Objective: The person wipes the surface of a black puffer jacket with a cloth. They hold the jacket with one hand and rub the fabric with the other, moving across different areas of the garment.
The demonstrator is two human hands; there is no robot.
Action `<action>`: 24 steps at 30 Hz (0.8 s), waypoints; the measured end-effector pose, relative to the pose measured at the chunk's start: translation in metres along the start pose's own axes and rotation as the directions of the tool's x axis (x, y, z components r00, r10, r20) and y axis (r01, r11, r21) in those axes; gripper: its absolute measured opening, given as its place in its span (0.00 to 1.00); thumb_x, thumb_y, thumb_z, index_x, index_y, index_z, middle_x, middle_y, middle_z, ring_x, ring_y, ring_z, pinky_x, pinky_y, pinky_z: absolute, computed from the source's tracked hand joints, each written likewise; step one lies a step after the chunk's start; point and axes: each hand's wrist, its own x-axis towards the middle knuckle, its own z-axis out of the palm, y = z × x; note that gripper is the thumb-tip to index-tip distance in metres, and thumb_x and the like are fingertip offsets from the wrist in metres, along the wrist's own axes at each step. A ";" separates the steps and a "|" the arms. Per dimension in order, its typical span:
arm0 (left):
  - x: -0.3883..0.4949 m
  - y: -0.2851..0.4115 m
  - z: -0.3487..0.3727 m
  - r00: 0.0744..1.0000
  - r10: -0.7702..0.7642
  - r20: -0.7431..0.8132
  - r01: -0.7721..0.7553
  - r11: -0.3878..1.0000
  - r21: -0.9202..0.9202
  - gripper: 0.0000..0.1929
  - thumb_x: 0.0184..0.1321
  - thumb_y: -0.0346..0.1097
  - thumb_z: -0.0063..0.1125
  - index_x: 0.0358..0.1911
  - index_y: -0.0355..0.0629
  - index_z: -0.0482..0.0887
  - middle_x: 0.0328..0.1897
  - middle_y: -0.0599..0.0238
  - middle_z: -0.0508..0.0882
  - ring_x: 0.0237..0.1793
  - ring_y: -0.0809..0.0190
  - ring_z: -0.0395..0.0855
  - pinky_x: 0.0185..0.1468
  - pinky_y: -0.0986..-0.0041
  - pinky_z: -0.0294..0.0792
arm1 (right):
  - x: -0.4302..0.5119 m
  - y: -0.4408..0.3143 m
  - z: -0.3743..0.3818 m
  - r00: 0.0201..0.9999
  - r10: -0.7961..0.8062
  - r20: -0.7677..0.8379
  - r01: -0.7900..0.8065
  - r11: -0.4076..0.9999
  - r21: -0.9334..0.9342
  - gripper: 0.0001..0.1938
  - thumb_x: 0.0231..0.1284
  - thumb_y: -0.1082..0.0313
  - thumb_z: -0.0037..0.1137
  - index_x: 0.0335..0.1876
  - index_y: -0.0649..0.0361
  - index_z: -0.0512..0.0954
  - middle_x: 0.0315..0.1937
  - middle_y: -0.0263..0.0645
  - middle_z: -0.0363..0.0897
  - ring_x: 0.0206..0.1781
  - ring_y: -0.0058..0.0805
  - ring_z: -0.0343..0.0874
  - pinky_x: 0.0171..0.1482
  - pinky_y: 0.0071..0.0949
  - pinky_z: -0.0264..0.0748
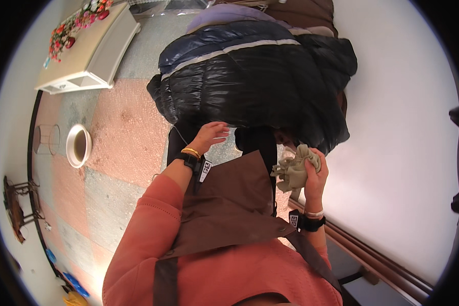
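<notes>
My right hand [316, 178] grips a crumpled khaki cloth [296, 170], which hangs out to the left of my fingers. My left hand [212, 135] holds nothing, its fingers apart, close to the lower edge of a shiny black quilted jacket [252, 84]. The jacket lies over a pile in front of me, beside dark blue padded fabric [229, 36] with a pale stripe. Behind them shows a lilac padded piece [233, 14]. What supports the pile is mostly hidden. A brown apron [225, 199] covers my front.
On the tiled floor at the left stands a white basin [79, 146] with murky liquid. A white low cabinet [95, 57] bearing artificial flowers [67, 36] is at the upper left. A pale wall [401, 134] rises at the right. A wooden stool [21, 206] stands far left.
</notes>
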 end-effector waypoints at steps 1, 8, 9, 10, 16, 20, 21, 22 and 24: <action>0.002 -0.007 -0.011 0.996 -0.024 -0.085 0.014 0.992 -0.125 0.20 0.73 0.41 0.56 0.60 0.35 0.76 0.58 0.54 0.83 0.59 0.56 0.82 0.63 0.60 0.76 | 0.010 -0.001 0.006 1.000 -0.005 0.021 0.005 1.000 0.004 0.14 0.68 0.73 0.55 0.57 0.65 0.76 0.49 0.35 0.80 0.52 0.22 0.77 0.58 0.23 0.72; 0.049 -0.059 -0.041 0.938 -0.273 -0.215 0.085 0.782 -0.618 0.35 0.74 0.46 0.52 0.74 0.32 0.53 0.79 0.37 0.54 0.76 0.37 0.58 0.76 0.44 0.57 | 0.051 0.025 0.054 0.975 0.147 0.169 -0.127 0.984 -0.124 0.18 0.65 0.70 0.59 0.59 0.65 0.77 0.50 0.37 0.82 0.52 0.24 0.79 0.57 0.24 0.74; 0.059 -0.066 -0.042 0.919 -0.302 -0.253 0.066 0.751 -0.657 0.36 0.74 0.47 0.51 0.75 0.33 0.52 0.79 0.37 0.54 0.77 0.36 0.58 0.76 0.44 0.57 | 0.055 0.033 0.057 0.969 0.183 0.169 -0.164 0.980 -0.116 0.19 0.65 0.70 0.60 0.61 0.65 0.77 0.51 0.38 0.82 0.53 0.24 0.79 0.58 0.24 0.74; 0.070 -0.072 -0.044 0.898 -0.334 -0.287 0.046 0.719 -0.693 0.36 0.74 0.48 0.50 0.75 0.33 0.51 0.79 0.37 0.55 0.77 0.36 0.57 0.75 0.44 0.57 | 0.058 0.041 0.058 0.947 0.282 0.153 -0.273 0.959 -0.081 0.21 0.67 0.68 0.59 0.64 0.65 0.75 0.53 0.40 0.82 0.55 0.27 0.80 0.59 0.26 0.75; 0.136 -0.107 -0.048 0.802 -0.533 -0.270 -0.009 0.442 -0.897 0.29 0.69 0.57 0.48 0.59 0.38 0.68 0.58 0.48 0.71 0.58 0.41 0.72 0.66 0.46 0.65 | 0.084 0.087 0.044 0.812 0.562 0.157 -0.575 0.725 0.379 0.22 0.78 0.58 0.47 0.68 0.64 0.69 0.60 0.46 0.79 0.60 0.41 0.80 0.64 0.40 0.77; 0.165 -0.122 -0.040 0.806 -0.535 -0.253 -0.085 0.319 -0.944 0.34 0.69 0.65 0.44 0.63 0.41 0.70 0.62 0.49 0.71 0.61 0.42 0.71 0.66 0.43 0.64 | 0.090 0.093 0.035 0.796 0.594 0.116 -0.571 0.674 0.469 0.20 0.79 0.57 0.46 0.64 0.64 0.73 0.58 0.43 0.80 0.59 0.37 0.81 0.62 0.37 0.78; 0.168 -0.126 -0.038 0.828 -0.513 -0.228 -0.110 0.249 -0.962 0.36 0.69 0.67 0.42 0.66 0.43 0.69 0.65 0.50 0.70 0.64 0.42 0.70 0.68 0.43 0.63 | 0.089 0.091 0.034 0.809 0.564 0.162 -0.563 0.666 0.490 0.19 0.78 0.58 0.49 0.62 0.65 0.74 0.57 0.41 0.81 0.57 0.34 0.82 0.61 0.34 0.79; 0.170 -0.130 -0.038 0.849 -0.485 -0.210 -0.138 0.180 -0.974 0.38 0.69 0.69 0.40 0.68 0.44 0.67 0.69 0.51 0.69 0.68 0.42 0.68 0.69 0.42 0.61 | 0.085 0.089 0.035 0.793 0.583 0.177 -0.588 0.655 0.474 0.19 0.78 0.58 0.48 0.63 0.64 0.74 0.58 0.41 0.81 0.58 0.34 0.81 0.62 0.35 0.79; 0.174 -0.139 -0.043 0.842 -0.511 -0.175 -0.189 0.024 -0.982 0.42 0.68 0.74 0.35 0.74 0.49 0.64 0.78 0.53 0.65 0.78 0.43 0.59 0.75 0.41 0.55 | 0.077 0.082 0.035 0.736 0.667 0.113 -0.623 0.603 0.499 0.22 0.79 0.54 0.46 0.66 0.63 0.72 0.61 0.40 0.79 0.60 0.36 0.80 0.64 0.37 0.77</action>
